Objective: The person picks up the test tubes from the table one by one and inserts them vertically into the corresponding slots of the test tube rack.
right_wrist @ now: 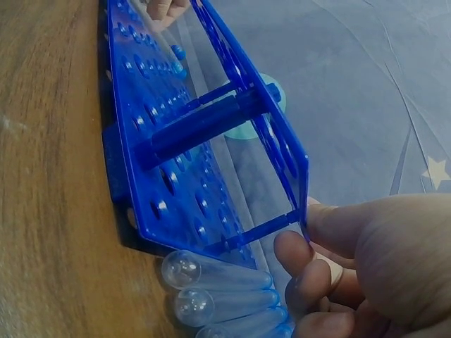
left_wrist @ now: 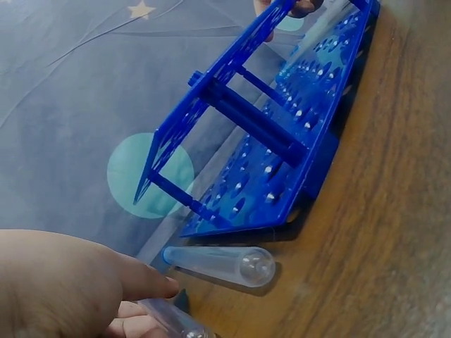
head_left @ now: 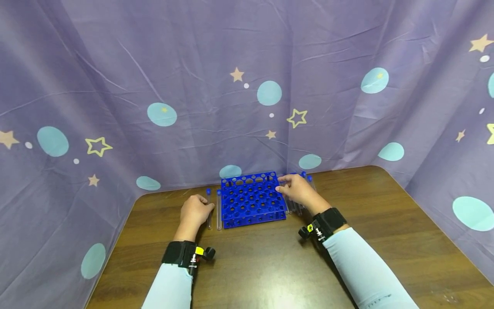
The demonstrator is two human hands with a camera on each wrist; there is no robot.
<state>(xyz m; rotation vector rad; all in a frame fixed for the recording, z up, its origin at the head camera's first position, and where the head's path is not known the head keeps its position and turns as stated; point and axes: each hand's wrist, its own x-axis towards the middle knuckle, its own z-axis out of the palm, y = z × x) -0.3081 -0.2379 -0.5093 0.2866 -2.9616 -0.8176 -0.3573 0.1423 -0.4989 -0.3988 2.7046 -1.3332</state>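
A blue test tube rack (head_left: pixel 252 218) with rows of round holes stands on the table between both hands. At its left, my left hand (head_left: pixel 194 211) has thumb and fingers around a clear test tube (head_left: pixel 209 221) with a blue cap. A second capped test tube (left_wrist: pixel 218 262) lies between that hand and the rack. My right hand (head_left: pixel 297 189) pinches the right end of the rack's upper plate between thumb and finger, seen closely in the right wrist view at the plate's edge (right_wrist: pixel 303 190). Several clear test tubes (right_wrist: pixel 225 306) with blue caps lie just below the right hand.
The brown wooden table (head_left: pixel 262 262) extends toward me and to both sides. Behind the rack hangs a purple curtain (head_left: pixel 208 116) with stars and teal ovals, close to the table's back edge.
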